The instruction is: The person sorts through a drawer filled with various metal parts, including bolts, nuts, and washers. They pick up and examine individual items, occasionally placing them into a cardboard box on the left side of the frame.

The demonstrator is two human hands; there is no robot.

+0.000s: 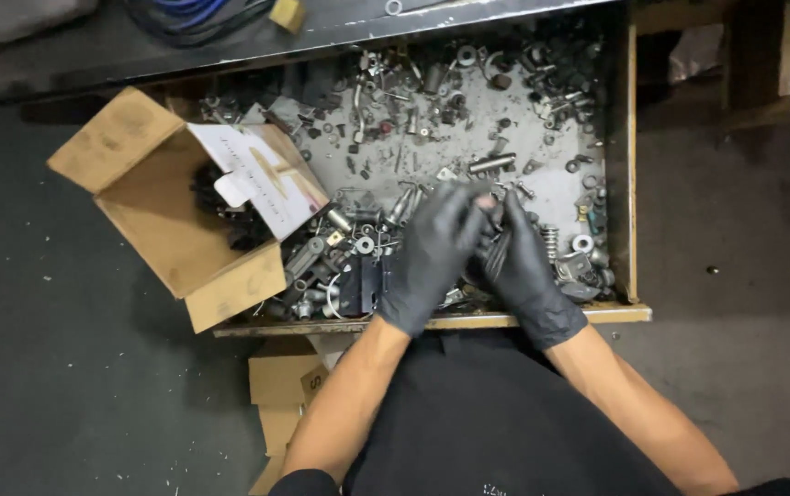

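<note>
While left hand (432,253) and right hand (516,262) pinch something small together, unclear what, over cluttered metal-parts drawer (623,165)

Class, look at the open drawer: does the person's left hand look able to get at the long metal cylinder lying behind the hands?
Probably yes. The metal cylinder lies uncovered on the drawer floor, just beyond the left hand, with only small loose hardware between them.

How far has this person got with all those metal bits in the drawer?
Hard to call much done: the open cardboard box at the left edge of the drawer holds some dark pieces. In hand now: the left hand and right hand, both in black gloves, meet over the front of the drawer, fingering something too small to make out. Left: a thick scatter of bolts, nuts and washers covers the drawer.
</note>
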